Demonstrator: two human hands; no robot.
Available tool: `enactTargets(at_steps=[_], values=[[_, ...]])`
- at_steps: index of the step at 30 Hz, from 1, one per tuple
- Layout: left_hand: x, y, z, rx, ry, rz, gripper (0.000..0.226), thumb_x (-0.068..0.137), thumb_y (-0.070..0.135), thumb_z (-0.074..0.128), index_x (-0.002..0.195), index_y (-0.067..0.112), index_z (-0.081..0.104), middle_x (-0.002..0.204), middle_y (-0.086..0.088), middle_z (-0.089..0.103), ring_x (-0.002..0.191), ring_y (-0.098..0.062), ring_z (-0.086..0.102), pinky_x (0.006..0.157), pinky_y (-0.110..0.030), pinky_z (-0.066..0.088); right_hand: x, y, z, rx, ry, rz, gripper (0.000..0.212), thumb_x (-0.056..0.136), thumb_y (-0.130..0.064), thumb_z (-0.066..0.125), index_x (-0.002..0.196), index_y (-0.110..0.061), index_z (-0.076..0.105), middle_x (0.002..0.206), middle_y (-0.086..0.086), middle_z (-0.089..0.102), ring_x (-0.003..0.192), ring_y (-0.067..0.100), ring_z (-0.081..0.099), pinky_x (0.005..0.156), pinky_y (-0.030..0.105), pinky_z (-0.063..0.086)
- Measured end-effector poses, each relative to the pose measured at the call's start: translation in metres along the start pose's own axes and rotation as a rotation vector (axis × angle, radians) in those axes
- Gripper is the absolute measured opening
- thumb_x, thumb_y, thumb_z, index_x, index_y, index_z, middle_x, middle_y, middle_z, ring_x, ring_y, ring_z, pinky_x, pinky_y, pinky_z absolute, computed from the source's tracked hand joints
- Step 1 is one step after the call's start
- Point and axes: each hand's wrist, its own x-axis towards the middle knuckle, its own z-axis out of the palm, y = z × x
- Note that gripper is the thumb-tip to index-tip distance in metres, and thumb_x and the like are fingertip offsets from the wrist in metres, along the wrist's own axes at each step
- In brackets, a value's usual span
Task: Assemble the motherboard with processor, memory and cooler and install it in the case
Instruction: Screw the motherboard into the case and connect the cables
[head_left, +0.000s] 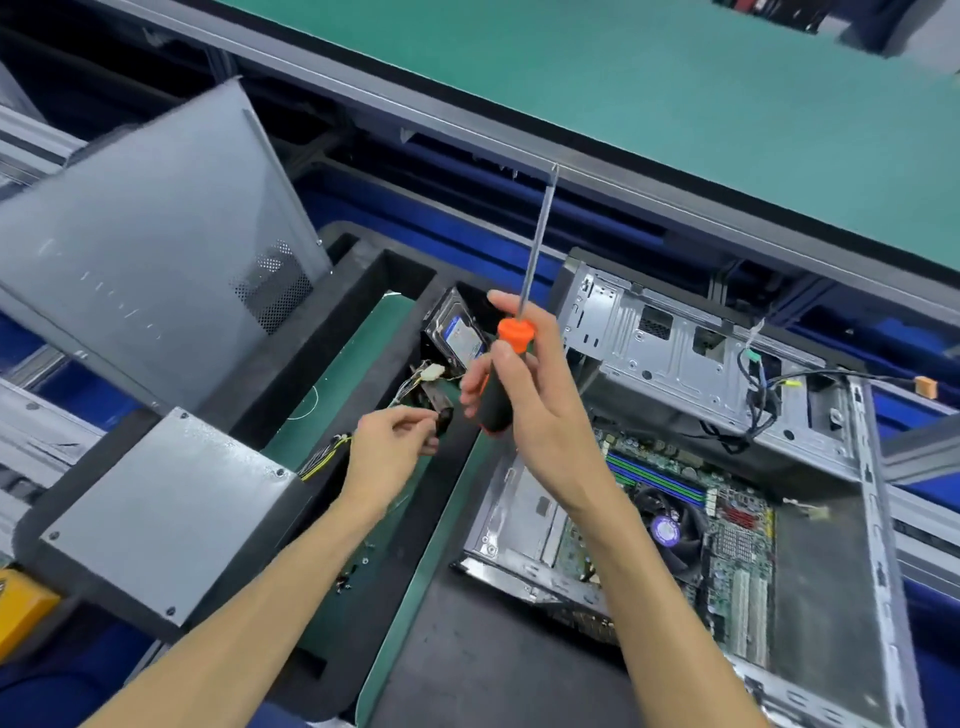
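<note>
My right hand (530, 395) grips a screwdriver (511, 364) with a black and orange handle, its long shaft pointing up and away. The open grey computer case (852, 519) lies on its side at the right. Inside it sits the green motherboard (737, 540) with a black cooler fan (670, 530) and memory slots (654, 475). My left hand (389, 447) hovers over the black foam tray (332, 332) with fingertips pinched together; whether they hold a small part I cannot tell.
A hard drive (457, 332) and loose cables with a white connector (431, 374) lie in the tray. A grey power supply (161, 514) sits at the left, the case side panel (145, 249) leans behind it. Small screws (348, 577) lie on the green mat. Case cables (763, 395) hang at right.
</note>
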Motion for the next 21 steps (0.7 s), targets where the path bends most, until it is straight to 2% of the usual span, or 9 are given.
enactTargets(at_steps=[2, 3, 6, 11, 16, 21], values=[[-0.005, 0.033, 0.002, -0.217, -0.005, 0.008, 0.010, 0.091, 0.000, 0.065, 0.090, 0.003, 0.075, 0.078, -0.014, 0.074, 0.068, -0.020, 0.071, 0.063, -0.022, 0.057, -0.006, -0.005, -0.021, -0.026, 0.038, 0.013, 0.029, 0.106, -0.033, 0.041, 0.133, -0.043, 0.047, 0.078, 0.008, 0.059, 0.067, 0.019, 0.055, 0.060, 0.027, 0.049], [-0.008, 0.050, 0.002, -0.304, -0.010, 0.014, 0.008, 0.091, 0.000, 0.066, 0.092, 0.001, 0.074, 0.079, -0.016, 0.073, 0.069, -0.021, 0.071, 0.064, -0.023, 0.057, -0.010, -0.007, -0.032, -0.018, 0.068, 0.047, 0.024, 0.104, -0.035, 0.041, 0.124, -0.046, 0.049, 0.075, 0.006, 0.058, 0.063, 0.018, 0.053, 0.055, 0.024, 0.046], [-0.021, 0.097, 0.006, -0.473, -0.074, 0.080, 0.009, 0.089, 0.004, 0.069, 0.096, 0.000, 0.074, 0.081, -0.012, 0.072, 0.074, -0.019, 0.069, 0.068, -0.025, 0.057, -0.023, -0.007, -0.066, 0.035, 0.156, 0.178, 0.018, 0.093, -0.030, 0.041, 0.096, -0.043, 0.052, 0.069, 0.004, 0.058, 0.057, 0.018, 0.049, 0.050, 0.026, 0.041], [-0.046, 0.154, 0.034, -0.568, -0.271, 0.140, 0.013, 0.090, 0.008, 0.070, 0.101, 0.005, 0.076, 0.083, -0.006, 0.071, 0.078, -0.017, 0.067, 0.075, -0.024, 0.056, -0.054, -0.006, -0.125, -0.084, 0.241, 0.187, 0.014, 0.089, -0.024, 0.046, 0.100, -0.024, 0.054, 0.070, 0.002, 0.059, 0.055, 0.018, 0.048, 0.047, 0.027, 0.039], [-0.052, 0.179, 0.073, -0.701, -0.398, 0.035, 0.020, 0.090, 0.003, 0.068, 0.109, -0.004, 0.070, 0.088, -0.012, 0.071, 0.086, -0.021, 0.070, 0.080, -0.026, 0.057, -0.083, -0.008, -0.157, -0.202, 0.291, 0.196, 0.016, 0.081, -0.035, 0.050, 0.092, -0.028, 0.060, 0.063, 0.003, 0.057, 0.051, 0.018, 0.044, 0.044, 0.022, 0.036], [-0.054, 0.185, 0.102, -0.795, -0.476, -0.062, 0.021, 0.091, 0.009, 0.069, 0.109, -0.002, 0.071, 0.091, -0.007, 0.071, 0.087, -0.017, 0.068, 0.080, -0.023, 0.055, -0.103, -0.005, -0.174, -0.253, 0.293, 0.208, 0.010, 0.090, -0.034, 0.055, 0.091, -0.026, 0.061, 0.062, 0.007, 0.057, 0.049, 0.017, 0.046, 0.044, 0.021, 0.038]])
